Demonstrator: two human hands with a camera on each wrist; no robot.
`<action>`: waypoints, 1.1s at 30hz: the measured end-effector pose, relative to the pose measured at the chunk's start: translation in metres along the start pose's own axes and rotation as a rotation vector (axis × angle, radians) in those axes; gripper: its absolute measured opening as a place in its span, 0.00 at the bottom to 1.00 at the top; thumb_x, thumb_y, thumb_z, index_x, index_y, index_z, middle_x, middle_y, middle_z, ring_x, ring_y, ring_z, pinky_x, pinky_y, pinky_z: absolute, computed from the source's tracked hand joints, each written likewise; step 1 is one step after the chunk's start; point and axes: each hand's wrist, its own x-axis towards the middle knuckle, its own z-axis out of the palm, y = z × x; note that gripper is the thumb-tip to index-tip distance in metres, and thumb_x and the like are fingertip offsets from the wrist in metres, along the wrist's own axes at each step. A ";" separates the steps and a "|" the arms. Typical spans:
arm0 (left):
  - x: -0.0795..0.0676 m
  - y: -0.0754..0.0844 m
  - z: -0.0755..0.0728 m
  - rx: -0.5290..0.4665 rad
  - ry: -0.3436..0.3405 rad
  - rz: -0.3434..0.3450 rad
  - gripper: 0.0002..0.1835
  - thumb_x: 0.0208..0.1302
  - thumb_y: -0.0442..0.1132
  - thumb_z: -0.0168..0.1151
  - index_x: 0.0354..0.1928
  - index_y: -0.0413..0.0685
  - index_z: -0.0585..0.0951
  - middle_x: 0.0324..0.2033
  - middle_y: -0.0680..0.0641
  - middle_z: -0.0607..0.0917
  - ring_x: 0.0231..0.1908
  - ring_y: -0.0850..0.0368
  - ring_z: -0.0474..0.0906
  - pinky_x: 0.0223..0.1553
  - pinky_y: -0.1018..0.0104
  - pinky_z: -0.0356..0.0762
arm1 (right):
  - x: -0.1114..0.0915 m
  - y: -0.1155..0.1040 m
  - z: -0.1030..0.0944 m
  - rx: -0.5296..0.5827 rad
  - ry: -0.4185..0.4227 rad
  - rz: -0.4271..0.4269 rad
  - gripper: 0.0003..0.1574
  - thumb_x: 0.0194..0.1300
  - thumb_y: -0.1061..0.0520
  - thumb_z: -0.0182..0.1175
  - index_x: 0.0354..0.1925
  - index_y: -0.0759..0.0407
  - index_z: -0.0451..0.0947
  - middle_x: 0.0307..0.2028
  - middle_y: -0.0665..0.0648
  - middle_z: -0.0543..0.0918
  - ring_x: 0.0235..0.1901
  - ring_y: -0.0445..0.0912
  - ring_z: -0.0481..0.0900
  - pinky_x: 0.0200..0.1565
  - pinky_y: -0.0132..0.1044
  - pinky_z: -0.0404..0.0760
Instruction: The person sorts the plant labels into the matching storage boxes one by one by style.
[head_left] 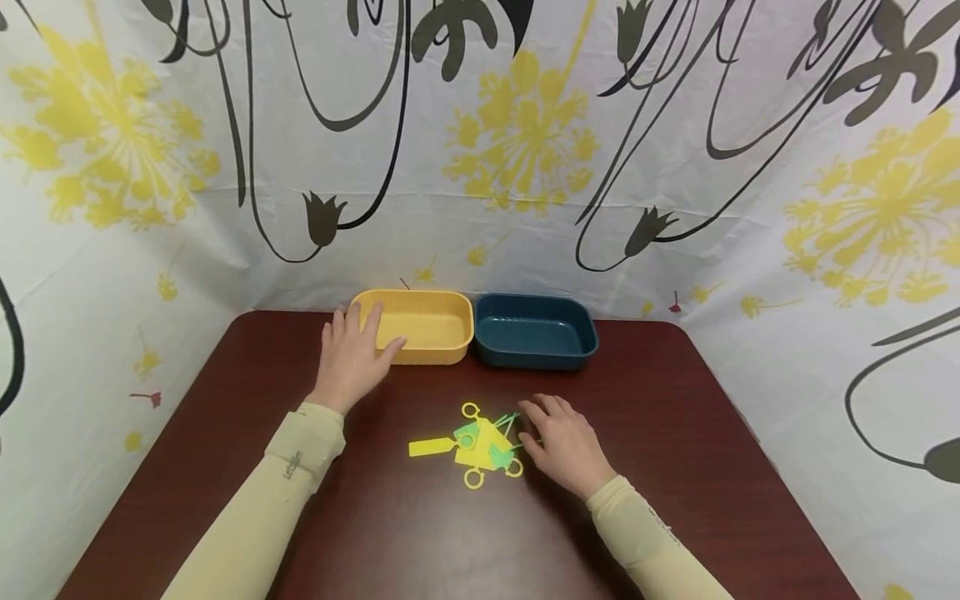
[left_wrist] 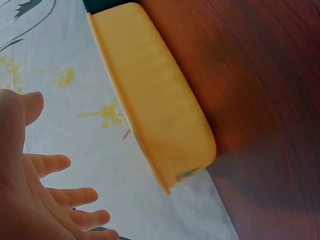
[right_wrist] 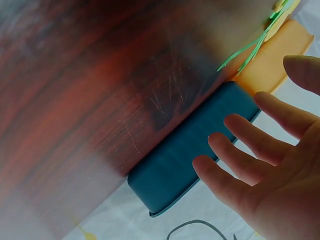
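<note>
A small pile of flat yellow and green plastic pieces (head_left: pixel 476 442) lies mid-table, some with rings, some with thin green strips. They look like tags, though overlap hides their exact shapes. My right hand (head_left: pixel 567 442) hovers just right of the pile, close to the green strips (right_wrist: pixel 257 47); its fingers look relaxed and hold nothing. Farther back, my left hand (head_left: pixel 351 354) is over the left end of a yellow bin (head_left: pixel 450 356). Its fingers are spread and hold nothing, and the left wrist view shows a gap between this hand (left_wrist: pixel 42 192) and the bin's wall (left_wrist: pixel 155 90).
A dark blue bin (head_left: pixel 534 360) stands against the yellow bin's right side at the back edge of the reddish-brown table (head_left: pixel 420 542). Patterned white cloth (head_left: pixel 480 242) hangs behind the table and along both sides.
</note>
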 end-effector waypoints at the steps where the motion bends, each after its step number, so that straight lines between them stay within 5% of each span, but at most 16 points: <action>1: 0.001 -0.001 0.001 0.004 -0.002 -0.002 0.42 0.70 0.65 0.54 0.75 0.45 0.63 0.70 0.29 0.60 0.69 0.25 0.52 0.65 0.28 0.50 | 0.000 0.000 0.001 -0.002 -0.002 -0.003 0.30 0.63 0.46 0.68 0.62 0.50 0.79 0.60 0.59 0.77 0.60 0.56 0.74 0.53 0.58 0.78; 17: 0.016 -0.016 0.013 -0.035 -0.107 -0.090 0.45 0.70 0.68 0.51 0.78 0.45 0.58 0.73 0.27 0.53 0.71 0.23 0.44 0.65 0.26 0.42 | 0.003 0.005 0.005 -0.022 -0.038 -0.014 0.24 0.65 0.46 0.66 0.57 0.51 0.82 0.59 0.59 0.78 0.59 0.55 0.74 0.52 0.57 0.79; 33: 0.022 -0.025 0.025 -0.016 -0.189 -0.118 0.56 0.69 0.73 0.45 0.78 0.31 0.47 0.75 0.26 0.47 0.74 0.27 0.38 0.67 0.27 0.39 | 0.000 0.006 0.007 -0.001 -0.022 -0.081 0.15 0.60 0.50 0.71 0.47 0.47 0.88 0.48 0.52 0.81 0.50 0.48 0.75 0.45 0.50 0.80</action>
